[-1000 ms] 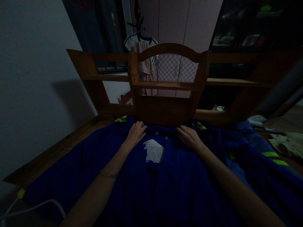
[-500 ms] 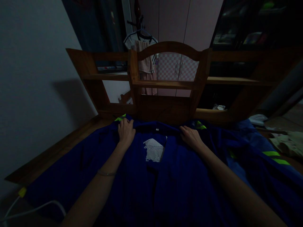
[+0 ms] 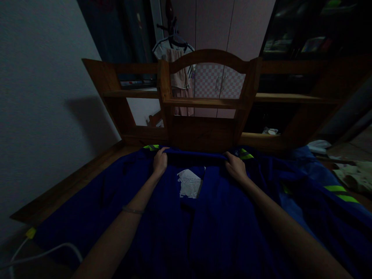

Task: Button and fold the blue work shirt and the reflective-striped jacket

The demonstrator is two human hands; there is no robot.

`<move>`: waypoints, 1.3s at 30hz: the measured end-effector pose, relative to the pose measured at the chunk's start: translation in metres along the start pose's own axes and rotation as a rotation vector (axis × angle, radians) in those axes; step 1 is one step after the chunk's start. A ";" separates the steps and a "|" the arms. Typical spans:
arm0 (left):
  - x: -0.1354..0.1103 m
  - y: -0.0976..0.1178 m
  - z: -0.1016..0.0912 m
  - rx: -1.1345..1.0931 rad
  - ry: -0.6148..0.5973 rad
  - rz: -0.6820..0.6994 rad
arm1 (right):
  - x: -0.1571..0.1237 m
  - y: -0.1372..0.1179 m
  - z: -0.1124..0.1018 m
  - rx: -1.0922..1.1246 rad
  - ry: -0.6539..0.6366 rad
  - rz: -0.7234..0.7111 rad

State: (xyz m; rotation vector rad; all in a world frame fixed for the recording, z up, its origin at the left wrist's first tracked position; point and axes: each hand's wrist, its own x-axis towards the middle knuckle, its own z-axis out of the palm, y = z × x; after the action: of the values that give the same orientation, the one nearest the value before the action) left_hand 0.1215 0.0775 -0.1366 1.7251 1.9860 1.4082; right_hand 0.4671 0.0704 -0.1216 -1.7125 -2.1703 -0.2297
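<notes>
A dark blue work jacket (image 3: 215, 217) with yellow-green and grey reflective strips lies spread out in front of me. My left hand (image 3: 161, 161) is closed on the left end of its collar, close to a reflective strip (image 3: 151, 147). At the collar's other end, my right hand (image 3: 235, 166) grips the fabric near a second strip (image 3: 246, 154). Between the hands the collar edge runs nearly straight. Below it, a torn-edged whitish patch (image 3: 190, 184) shows at the neck opening. The fingertips of both hands are partly hidden by cloth.
A wooden headboard with shelves (image 3: 203, 133) stands just beyond the jacket. A pale wall (image 3: 52, 97) rises on the left. A white cable (image 3: 49, 252) with a yellow end lies lower left. Faded blue cloth (image 3: 300, 159) and light-coloured fabric (image 3: 353, 176) lie on the right.
My left hand has moved slightly right along the collar. The collar edge between the hands has become straighter and folded over, hiding the small white label. My right hand has shifted slightly.
</notes>
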 end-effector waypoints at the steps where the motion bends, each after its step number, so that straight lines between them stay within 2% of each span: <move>1: 0.000 -0.001 0.002 -0.015 0.003 0.001 | 0.000 0.001 0.000 0.011 0.013 0.023; 6: -0.005 0.000 0.005 -0.062 0.049 0.035 | -0.002 -0.001 -0.003 0.064 0.155 0.155; 10: -0.011 0.009 0.003 -0.024 0.123 0.070 | -0.003 -0.003 -0.009 0.080 0.242 0.164; 15: -0.012 0.020 -0.005 0.113 0.210 0.079 | 0.003 0.017 -0.016 0.143 0.323 0.270; 18: -0.008 0.019 -0.011 0.126 0.248 0.041 | 0.010 0.036 -0.013 0.428 0.367 0.427; 21: -0.004 0.013 -0.013 -0.087 0.262 -0.109 | 0.016 0.051 -0.004 0.751 0.400 0.552; 23: -0.002 0.007 -0.011 -0.248 0.241 -0.216 | 0.020 0.057 0.003 0.858 0.389 0.587; 27: -0.001 0.000 -0.003 -0.432 0.141 -0.271 | 0.024 0.058 0.014 1.006 0.383 0.593; 31: 0.000 0.000 0.003 -0.576 0.077 -0.285 | 0.022 0.053 0.014 1.082 0.391 0.549; 36: -0.001 0.003 0.004 -0.677 0.038 -0.301 | 0.020 0.047 0.005 0.899 0.446 0.337; 39: -0.001 0.002 0.004 -0.714 0.028 -0.314 | 0.021 0.045 0.004 0.811 0.435 0.294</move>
State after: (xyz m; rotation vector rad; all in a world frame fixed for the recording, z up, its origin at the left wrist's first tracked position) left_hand 0.1259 0.0781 -0.1378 1.0371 1.4058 1.7261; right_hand 0.5052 0.1016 -0.1219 -1.3097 -1.3819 0.2974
